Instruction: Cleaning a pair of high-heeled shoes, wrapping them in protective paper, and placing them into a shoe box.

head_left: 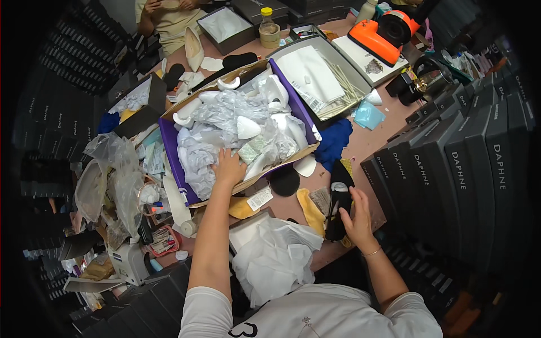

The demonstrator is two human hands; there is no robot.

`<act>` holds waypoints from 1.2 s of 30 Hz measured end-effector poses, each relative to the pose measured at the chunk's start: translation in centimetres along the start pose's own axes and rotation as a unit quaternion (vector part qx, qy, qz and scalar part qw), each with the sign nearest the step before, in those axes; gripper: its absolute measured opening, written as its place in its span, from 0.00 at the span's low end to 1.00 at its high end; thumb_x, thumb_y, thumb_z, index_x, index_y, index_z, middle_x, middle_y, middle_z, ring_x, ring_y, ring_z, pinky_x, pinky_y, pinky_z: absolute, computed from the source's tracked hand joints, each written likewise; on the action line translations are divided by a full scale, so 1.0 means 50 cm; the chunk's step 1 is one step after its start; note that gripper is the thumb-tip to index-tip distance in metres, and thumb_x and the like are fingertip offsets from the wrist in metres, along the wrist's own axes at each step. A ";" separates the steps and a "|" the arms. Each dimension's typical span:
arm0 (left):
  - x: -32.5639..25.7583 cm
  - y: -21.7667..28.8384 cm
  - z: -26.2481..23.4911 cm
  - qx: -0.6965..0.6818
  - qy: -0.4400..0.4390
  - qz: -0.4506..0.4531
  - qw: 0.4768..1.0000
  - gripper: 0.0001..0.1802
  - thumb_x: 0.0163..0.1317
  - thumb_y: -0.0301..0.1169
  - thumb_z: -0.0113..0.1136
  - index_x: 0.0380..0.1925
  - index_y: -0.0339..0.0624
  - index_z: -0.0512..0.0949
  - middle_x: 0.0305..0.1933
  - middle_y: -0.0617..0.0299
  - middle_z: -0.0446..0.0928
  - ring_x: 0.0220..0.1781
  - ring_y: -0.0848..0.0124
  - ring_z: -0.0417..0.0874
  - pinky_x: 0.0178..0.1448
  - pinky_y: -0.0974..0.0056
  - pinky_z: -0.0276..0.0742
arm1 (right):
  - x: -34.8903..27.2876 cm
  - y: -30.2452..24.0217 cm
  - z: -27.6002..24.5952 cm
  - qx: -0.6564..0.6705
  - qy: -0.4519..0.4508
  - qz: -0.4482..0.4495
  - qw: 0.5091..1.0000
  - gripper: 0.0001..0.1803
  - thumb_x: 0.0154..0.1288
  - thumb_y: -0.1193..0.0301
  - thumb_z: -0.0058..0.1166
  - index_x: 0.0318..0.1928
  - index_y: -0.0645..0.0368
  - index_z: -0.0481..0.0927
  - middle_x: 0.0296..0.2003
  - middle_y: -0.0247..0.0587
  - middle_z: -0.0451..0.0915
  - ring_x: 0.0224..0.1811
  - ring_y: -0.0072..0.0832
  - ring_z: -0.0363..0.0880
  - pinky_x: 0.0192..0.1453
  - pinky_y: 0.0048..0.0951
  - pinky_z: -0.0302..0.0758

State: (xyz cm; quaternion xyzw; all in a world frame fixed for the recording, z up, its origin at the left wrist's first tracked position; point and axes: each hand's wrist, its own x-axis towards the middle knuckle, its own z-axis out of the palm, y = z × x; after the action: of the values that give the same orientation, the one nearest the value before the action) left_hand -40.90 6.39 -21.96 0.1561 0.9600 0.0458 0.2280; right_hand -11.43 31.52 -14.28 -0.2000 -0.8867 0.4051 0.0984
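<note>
My left hand (229,168) reaches into a purple-sided box (169,147) filled with crumpled white tissue paper (198,135), plastic wrap and white moulded inserts (248,128). Its fingers are spread over the tissue near the front edge, and nothing shows gripped in them. At the right, a black shoe (339,197) with something white inside lies near the table's front. My right hand (359,219) is against its right side, fingers apart and thumb over the shoe. In front of me rests a piece of white tissue (276,253) on an open box.
Stacked dark shoe boxes (451,163) line the right side. A grey tray (359,84) holds white sheets and thin sticks. Behind are an orange device (375,44), a yellow-lidded jar (269,31) and a beige shoe (194,49). Another person (169,25) stands across the table.
</note>
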 end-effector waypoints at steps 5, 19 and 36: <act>-0.065 0.004 -0.047 -0.091 0.220 0.085 0.968 0.21 0.61 0.40 0.54 0.50 0.42 0.78 0.53 0.55 0.78 0.59 0.56 0.73 0.64 0.36 0.59 | -0.066 0.091 0.016 0.023 -0.045 0.073 0.996 0.54 0.54 0.66 0.66 0.72 0.64 0.43 0.65 0.66 0.56 0.69 0.56 0.57 0.71 0.42 0.58; -0.541 0.236 0.050 -0.901 -0.190 0.015 0.390 0.41 0.67 0.63 0.41 0.62 0.35 0.64 0.61 0.49 0.70 0.62 0.59 0.73 0.66 0.58 0.69 | -0.202 -0.145 -0.059 0.487 -0.207 0.180 0.829 0.30 0.65 0.73 0.52 0.66 0.64 0.61 0.45 0.36 0.77 0.43 0.18 0.76 0.47 0.19 0.73; -0.767 0.147 0.117 -0.908 -0.145 -0.107 0.379 0.33 0.71 0.59 0.33 0.58 0.45 0.68 0.48 0.57 0.79 0.51 0.64 0.82 0.53 0.59 0.81 | -0.197 -0.284 0.106 -0.081 -0.128 -0.495 0.856 0.13 0.51 0.74 0.55 0.40 0.55 0.76 0.32 0.36 0.75 0.37 0.33 0.75 0.41 0.32 0.72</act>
State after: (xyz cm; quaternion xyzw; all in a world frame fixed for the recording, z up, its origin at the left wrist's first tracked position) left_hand -3.72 1.15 -9.77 -0.2434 0.3059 0.8419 0.3721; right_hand -8.24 15.22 -7.09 0.3117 -0.9029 0.2520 0.1551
